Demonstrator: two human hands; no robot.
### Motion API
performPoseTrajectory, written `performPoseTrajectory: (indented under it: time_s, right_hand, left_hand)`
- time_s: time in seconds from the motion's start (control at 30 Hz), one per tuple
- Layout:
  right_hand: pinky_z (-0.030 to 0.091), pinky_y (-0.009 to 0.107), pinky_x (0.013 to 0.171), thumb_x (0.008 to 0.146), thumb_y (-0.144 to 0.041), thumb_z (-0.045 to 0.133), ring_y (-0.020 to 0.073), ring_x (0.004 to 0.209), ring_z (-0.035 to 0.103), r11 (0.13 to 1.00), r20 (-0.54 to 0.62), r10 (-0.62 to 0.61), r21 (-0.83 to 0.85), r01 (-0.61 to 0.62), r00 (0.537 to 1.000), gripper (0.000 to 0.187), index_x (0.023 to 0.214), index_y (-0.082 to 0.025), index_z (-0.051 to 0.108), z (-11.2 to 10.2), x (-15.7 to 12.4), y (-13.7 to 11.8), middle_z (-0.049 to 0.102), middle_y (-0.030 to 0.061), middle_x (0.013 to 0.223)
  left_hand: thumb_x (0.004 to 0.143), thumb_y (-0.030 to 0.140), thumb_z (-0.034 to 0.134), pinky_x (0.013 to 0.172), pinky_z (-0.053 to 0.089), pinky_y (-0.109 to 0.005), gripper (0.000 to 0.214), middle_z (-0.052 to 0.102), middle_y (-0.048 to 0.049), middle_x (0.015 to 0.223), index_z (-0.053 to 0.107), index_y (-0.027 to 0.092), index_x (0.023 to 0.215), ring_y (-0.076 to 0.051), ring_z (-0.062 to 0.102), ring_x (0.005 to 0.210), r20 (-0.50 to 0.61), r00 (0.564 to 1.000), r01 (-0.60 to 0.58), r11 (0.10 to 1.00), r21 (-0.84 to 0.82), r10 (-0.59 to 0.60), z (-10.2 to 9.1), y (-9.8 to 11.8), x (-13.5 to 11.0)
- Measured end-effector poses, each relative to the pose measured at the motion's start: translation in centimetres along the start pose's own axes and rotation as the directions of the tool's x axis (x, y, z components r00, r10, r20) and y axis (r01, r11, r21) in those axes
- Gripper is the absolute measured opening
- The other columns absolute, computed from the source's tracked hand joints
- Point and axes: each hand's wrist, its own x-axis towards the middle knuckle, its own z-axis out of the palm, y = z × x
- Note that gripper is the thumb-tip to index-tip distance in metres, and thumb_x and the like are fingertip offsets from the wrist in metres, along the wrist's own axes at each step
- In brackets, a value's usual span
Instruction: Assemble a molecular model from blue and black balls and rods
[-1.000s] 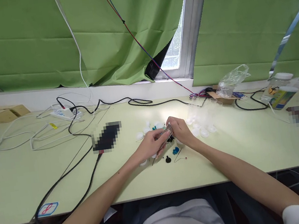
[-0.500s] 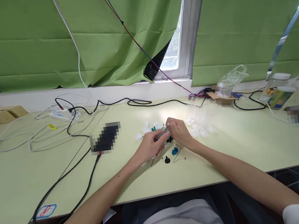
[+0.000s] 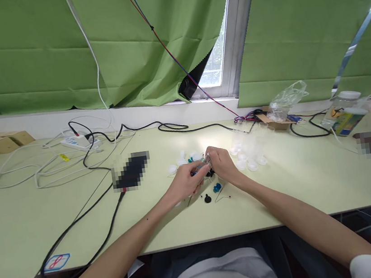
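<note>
In the head view, both hands are seen brought together over the middle of the pale green counter (image 3: pixel 282 199), a little in front of the person's body. The left hand (image 3: pixel 185 182) is curled, and its fingers (image 3: pixel 198 177) are closed narrowly on a small clear part (image 3: pixel 205 165), which is held just above the counter between the two hands. The right hand (image 3: pixel 223 163) is met there from the other side, its fingers (image 3: pixel 210 156) pinched on the upper end of the same part; what the part is made of inside cannot be told, as it is tiny and partly covered. Just below the hands a black knob (image 3: pixel 207 198) and a blue piece (image 3: pixel 217 187) are seen lying on the counter, close to each other but apart. White round lids (image 3: pixel 252 165) are scattered just right of the right hand, with a few clear cups (image 3: pixel 240 141) behind them, and one more white lid (image 3: pixel 172 169) is seen left of the left hand. A blurred dark object (image 3: pixel 131 170) lies further left, and a black cable (image 3: pixel 80 219) is run from it toward the near edge. A white power strip (image 3: pixel 78 142) is set near the wall, a crumpled plastic bag (image 3: pixel 286 97) and a jar (image 3: pixel 344 111) at the far right. Green curtains (image 3: pixel 40 53) are hung behind.
</note>
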Motion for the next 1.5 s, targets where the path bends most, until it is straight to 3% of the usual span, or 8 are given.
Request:
performPoseTrajectory:
  time_s: [0.2, 0.37, 0.67, 0.93, 1.07, 1.27, 1.37, 1.5]
  right_hand:
    - [0.03, 0.025, 0.044, 0.098, -0.048, 0.031, 0.012, 0.044, 0.034, 0.953, 0.09, 0.029, 0.297, -0.055, 0.995, 0.042, 0.086, -0.02, 0.06, -1.3, -0.2, -1.4, 0.035, -0.005, 0.052]
    - [0.041, 0.026, 0.05, 0.096, -0.048, 0.044, 0.0114, 0.052, 0.048, 0.952, 0.095, -0.034, 0.306, 0.003, 0.995, 0.037, 0.119, -0.022, 0.057, -1.6, -0.6, -2.1, 0.053, -0.0012, 0.073]
    - [0.049, 0.025, 0.059, 0.092, -0.043, 0.057, 0.0139, 0.072, 0.058, 0.976, 0.13, -0.061, 0.217, 0.032, 0.99, 0.043, 0.13, -0.025, 0.056, -1.2, -0.6, -2.1, 0.062, 0.0032, 0.093]
    - [0.055, 0.027, 0.063, 0.09, -0.041, 0.061, 0.0145, 0.074, 0.061, 0.975, 0.077, -0.128, 0.191, 0.111, 0.989, 0.039, 0.125, -0.024, 0.064, -1.7, -0.4, -2.0, 0.065, 0.0028, 0.09]
    - [0.056, 0.027, 0.065, 0.091, -0.038, 0.062, 0.0144, 0.076, 0.06, 0.966, 0.01, -0.25, 0.066, 0.248, 0.968, 0.036, 0.124, -0.025, 0.065, -3.2, 0.3, -2.3, 0.064, 0.0039, 0.096]
    - [0.055, 0.029, 0.063, 0.091, -0.04, 0.061, 0.0148, 0.069, 0.059, 0.899, -0.177, -0.411, -0.243, 0.365, 0.894, 0.035, 0.122, -0.025, 0.065, -6.5, 2.8, -3.3, 0.066, 0.0046, 0.095]
    - [0.053, 0.032, 0.068, 0.09, -0.036, 0.061, 0.0153, 0.065, 0.059, 0.834, -0.122, -0.429, -0.435, 0.34, 0.895, 0.034, 0.12, -0.021, 0.066, -7.6, 4.8, -3.1, 0.068, 0.0073, 0.101]
    - [0.048, 0.036, 0.077, 0.087, -0.028, 0.062, 0.0197, 0.071, 0.062, 0.744, 0.08, -0.225, -0.63, 0.224, 0.971, 0.03, 0.115, -0.018, 0.067, -7.6, 7.4, -2.0, 0.07, 0.0085, 0.095]
  left_hand:
    - [0.091, 0.06, 0.051, 0.036, 0.033, -0.022, 0.046, 0.051, 0.0037, 0.058, 0.05, 0.019, 0.07, -0.007, 0.045, 0.036, 0.075, 0.997, 0.042, 0.958, -0.282, -0.021, 0.1, 1.1, 0.1]
    - [0.092, 0.062, 0.048, 0.035, 0.034, -0.022, 0.047, 0.055, 0.0019, 0.061, 0.056, 0.018, 0.078, -0.008, 0.046, 0.036, 0.023, 0.999, 0.048, 0.924, -0.38, -0.042, -0.3, 1.1, 0.4]
    - [0.095, 0.056, 0.044, 0.047, 0.038, -0.025, 0.041, 0.047, 0.0057, 0.052, 0.054, 0.019, 0.082, -0.01, 0.043, 0.043, -0.175, 0.981, -0.089, 0.996, -0.006, 0.086, 0.0, 0.8, 0.1]
    - [0.096, 0.052, 0.044, 0.058, 0.044, -0.027, 0.038, 0.06, 0.0013, 0.064, 0.062, 0.019, 0.095, -0.014, 0.055, 0.058, -0.176, 0.974, -0.119, 0.982, 0.15, 0.145, 0.2, 0.6, 0.0]
    - [0.095, 0.046, 0.051, 0.082, 0.053, -0.032, 0.035, 0.068, -0.0077, 0.113, 0.061, 0.021, 0.118, -0.021, 0.065, 0.098, -0.296, 0.926, -0.196, 0.969, 0.15, 0.233, 0.2, 0.1, 0.3]
    - [0.096, 0.036, 0.052, 0.084, 0.054, -0.03, 0.02, 0.063, -0.0062, 0.102, 0.063, 0.019, 0.097, -0.017, 0.062, 0.094, -0.491, 0.785, -0.269, 0.921, 0.28, 0.378, -0.1, -0.1, 0.4]
    - [0.095, 0.033, 0.053, 0.076, 0.055, -0.027, 0.018, 0.062, -0.0044, 0.094, 0.062, 0.019, 0.091, -0.015, 0.061, 0.088, -0.469, 0.794, -0.282, 0.918, 0.277, 0.386, -0.1, 0.0, 0.4]
    - [0.095, 0.03, 0.053, 0.071, 0.054, -0.026, 0.016, 0.061, -0.0033, 0.089, 0.063, 0.019, 0.088, -0.014, 0.059, 0.082, -0.4, 0.827, -0.294, 0.911, 0.288, 0.394, 0.1, -0.2, 0.4]
